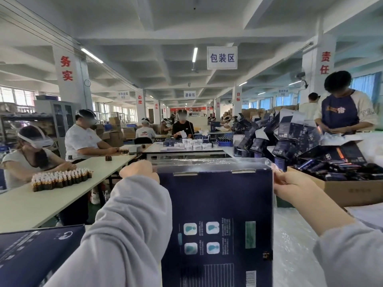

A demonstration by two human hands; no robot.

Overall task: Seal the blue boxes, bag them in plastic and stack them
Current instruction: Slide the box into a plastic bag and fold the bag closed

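While the blue box stands upright near the front edge of the bubble-wrapped desk, its base hidden, the left hand and right hand each pinch the plastic bag at its 2 top corners, where uneven pulling could tear the film or tip the box.

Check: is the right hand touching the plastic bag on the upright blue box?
Touching. The head view shows the right hand pinching the plastic bag at the top right corner of the blue box, with film wrapped over its fingertips.

Bright ceiling tube lighting, soft shadows, wide-angle edge bending, slight blur
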